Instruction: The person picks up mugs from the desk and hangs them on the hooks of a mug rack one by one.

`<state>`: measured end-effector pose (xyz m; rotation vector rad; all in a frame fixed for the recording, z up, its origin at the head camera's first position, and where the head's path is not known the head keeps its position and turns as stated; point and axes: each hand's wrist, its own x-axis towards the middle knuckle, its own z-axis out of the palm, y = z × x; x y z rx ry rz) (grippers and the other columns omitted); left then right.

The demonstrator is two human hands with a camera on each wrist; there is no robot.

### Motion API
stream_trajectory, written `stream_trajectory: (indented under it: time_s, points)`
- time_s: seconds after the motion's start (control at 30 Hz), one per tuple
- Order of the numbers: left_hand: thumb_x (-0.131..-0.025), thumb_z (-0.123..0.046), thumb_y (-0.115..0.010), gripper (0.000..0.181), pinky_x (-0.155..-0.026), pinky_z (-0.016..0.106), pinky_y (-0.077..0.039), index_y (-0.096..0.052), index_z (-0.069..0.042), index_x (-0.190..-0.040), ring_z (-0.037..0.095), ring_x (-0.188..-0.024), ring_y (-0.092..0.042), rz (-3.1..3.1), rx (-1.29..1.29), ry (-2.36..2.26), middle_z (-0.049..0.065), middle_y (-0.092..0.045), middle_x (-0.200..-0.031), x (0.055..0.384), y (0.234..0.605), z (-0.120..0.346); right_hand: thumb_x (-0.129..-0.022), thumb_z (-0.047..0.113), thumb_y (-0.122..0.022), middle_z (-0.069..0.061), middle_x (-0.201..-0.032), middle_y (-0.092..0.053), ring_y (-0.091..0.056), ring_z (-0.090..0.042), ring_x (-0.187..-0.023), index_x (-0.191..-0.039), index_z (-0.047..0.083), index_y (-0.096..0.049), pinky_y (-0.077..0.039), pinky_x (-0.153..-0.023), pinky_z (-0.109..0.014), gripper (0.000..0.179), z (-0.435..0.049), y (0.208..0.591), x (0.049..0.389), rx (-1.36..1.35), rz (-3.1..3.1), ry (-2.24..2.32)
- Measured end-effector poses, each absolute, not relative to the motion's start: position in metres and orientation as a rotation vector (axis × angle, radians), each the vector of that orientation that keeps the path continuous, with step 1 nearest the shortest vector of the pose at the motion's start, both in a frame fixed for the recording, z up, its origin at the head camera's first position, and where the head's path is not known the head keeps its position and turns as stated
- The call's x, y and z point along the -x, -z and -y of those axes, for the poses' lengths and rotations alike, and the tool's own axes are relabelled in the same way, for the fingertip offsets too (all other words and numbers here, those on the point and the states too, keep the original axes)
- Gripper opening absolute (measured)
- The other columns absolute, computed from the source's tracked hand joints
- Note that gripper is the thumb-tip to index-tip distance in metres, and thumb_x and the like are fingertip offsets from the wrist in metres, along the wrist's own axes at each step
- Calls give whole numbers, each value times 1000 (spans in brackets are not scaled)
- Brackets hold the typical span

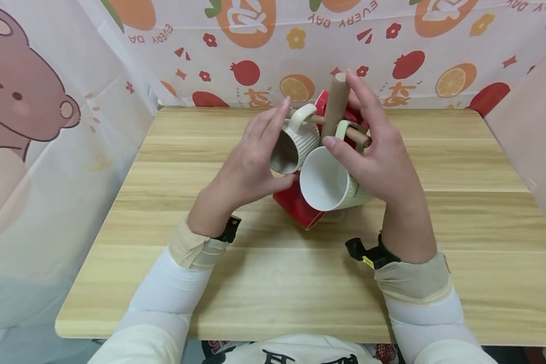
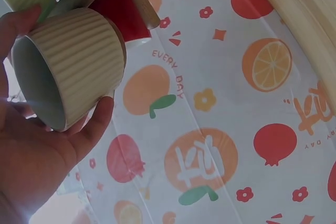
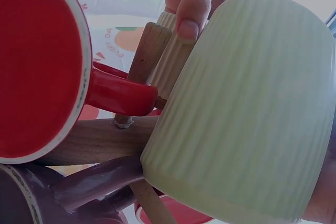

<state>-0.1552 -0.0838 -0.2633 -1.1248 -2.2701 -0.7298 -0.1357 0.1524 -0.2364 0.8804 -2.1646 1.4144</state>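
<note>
A wooden mug tree with a thick post point(image 1: 335, 103) stands between my hands. My left hand point(image 1: 250, 156) grips a cream ribbed mug point(image 2: 84, 61), thumb on one side and fingers on the other. Its handle point(image 1: 302, 116) loops around a peg. My right hand point(image 1: 382, 151) holds a light green ribbed mug point(image 3: 247, 108), its thumb near the handle and its other fingers reaching past the post. That mug tips toward me, its handle around another peg point(image 1: 358, 136). Red mugs hang behind the post and low below the green mug, including one red mug point(image 3: 39, 66).
A dark purple mug point(image 3: 68, 198) hangs low on the tree. The tree stands toward the back of a light wooden table point(image 1: 209, 303). A fruit-patterned cloth point(image 1: 177, 50) hangs right behind the table's back edge, and a bear-printed cloth point(image 1: 23, 86) is at the left.
</note>
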Motion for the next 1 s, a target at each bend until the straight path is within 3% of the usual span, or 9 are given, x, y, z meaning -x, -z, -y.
stream_trajectory:
  time_s: [0.37,0.57,0.7,0.83,1.0]
  points:
    - [-72,-22,-81,105,-116,38,-32,-18,4,-152,27,-139,-31,2263,1198,818,16,-33,-152,158,266,87,-86,5,-69,-4,-143,-53,-52,-18,-126,-153,9,-31,-47,-102,-33,77,-152,236,136,-898,2138,-1464]
    - [-77,-28,-76,101,-119,43,-24,-17,9,-149,29,-140,-31,2170,1249,782,20,-36,-149,163,259,90,-92,35,-66,-7,-149,-47,-45,-21,-135,-153,7,-30,-43,-108,-43,76,-155,236,139,-942,2114,-1382]
    - [-81,-38,-73,99,-122,43,-18,-20,8,-150,29,-145,-26,2187,1188,798,19,-32,-154,163,257,94,-91,56,-59,-9,-153,-42,-36,-21,-143,-152,4,-30,-31,-116,-41,86,-159,236,141,-906,2117,-1316]
    - [-88,-57,-61,97,-123,43,-13,-22,5,-151,27,-149,-20,2224,1099,820,18,-27,-158,163,254,101,-90,65,-53,-8,-154,-41,-32,-19,-146,-152,4,-31,-20,-120,-35,90,-167,234,142,-834,2112,-1306]
    - [-90,-73,-42,101,-124,42,-9,-23,4,-152,27,-151,-15,2236,1022,786,18,-25,-160,166,249,108,-87,72,-50,-5,-156,-39,-31,-15,-146,-153,7,-33,-16,-121,-35,94,-181,235,147,-731,2112,-1340]
